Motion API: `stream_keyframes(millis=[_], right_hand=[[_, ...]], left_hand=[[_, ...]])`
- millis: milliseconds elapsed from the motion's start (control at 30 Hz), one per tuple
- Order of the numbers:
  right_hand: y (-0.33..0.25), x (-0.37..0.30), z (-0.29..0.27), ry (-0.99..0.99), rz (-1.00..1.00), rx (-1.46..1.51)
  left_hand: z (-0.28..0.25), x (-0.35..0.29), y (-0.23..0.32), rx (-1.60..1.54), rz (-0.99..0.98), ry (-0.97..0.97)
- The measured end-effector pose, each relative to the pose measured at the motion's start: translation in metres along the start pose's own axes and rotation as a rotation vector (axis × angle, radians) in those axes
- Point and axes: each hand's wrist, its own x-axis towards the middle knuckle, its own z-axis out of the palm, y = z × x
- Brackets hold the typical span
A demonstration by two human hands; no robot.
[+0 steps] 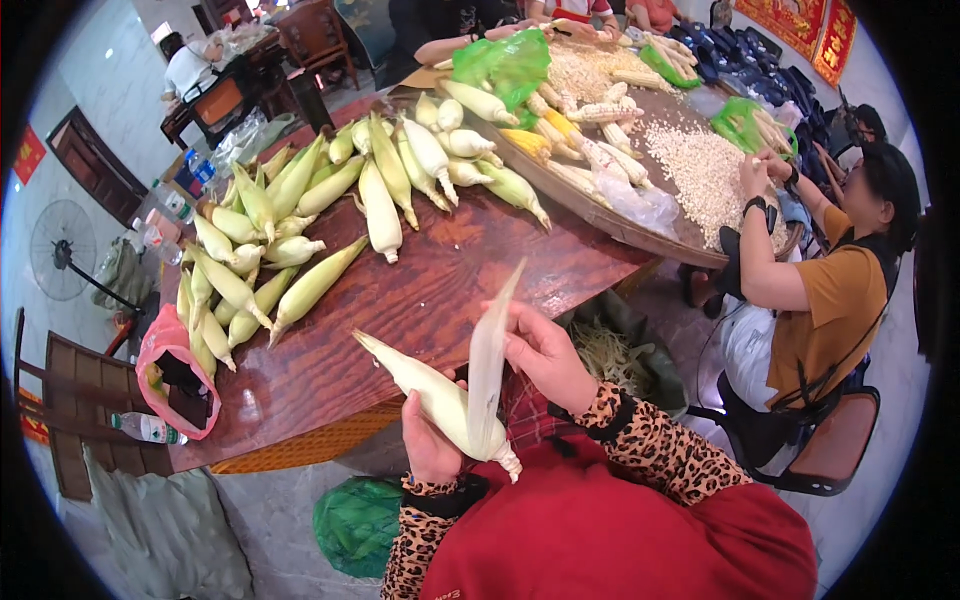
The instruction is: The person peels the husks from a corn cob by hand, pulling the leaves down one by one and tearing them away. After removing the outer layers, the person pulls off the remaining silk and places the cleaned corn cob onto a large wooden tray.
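Observation:
Near the table's front edge, my left hand [430, 448] is wrapped around an ear of corn [432, 390] in pale green husk. The ear lies slanted, its stem end toward me and its tip pointing to the far left. My right hand [548, 362] pinches one pale husk leaf [488, 355], which stands up from the ear and is still joined near the stem end. Beyond my hands, a heap of unhusked corn ears [290, 190] covers the far left part of the reddish wooden table [440, 285].
At the far right, a large round tray [600, 215] bears loose kernels [690, 165] and husked ears. A person [830, 280] in a brown shirt works beside it. A pink bag [175, 375] stands at the left edge. Below the table sits a dark sack [655, 375] with husk scraps.

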Motion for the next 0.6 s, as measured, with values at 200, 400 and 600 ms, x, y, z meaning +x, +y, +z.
stream_keyframes(millis=[200,400,600], right_hand=[[0.044,-0.024,-0.004,-0.192,-0.049,-0.189],[0.031,-0.02,0.01,-0.202,-0.04,-0.378],[0.031,-0.016,0.024,0.063,0.047,-0.676]], left_hand=[[-0.014,0.0,-0.003,0.008,-0.142,-0.036],[-0.011,0.004,-0.016,0.265,0.015,0.037],[0.004,-0.005,-0.019,0.151,0.119,-0.099]])
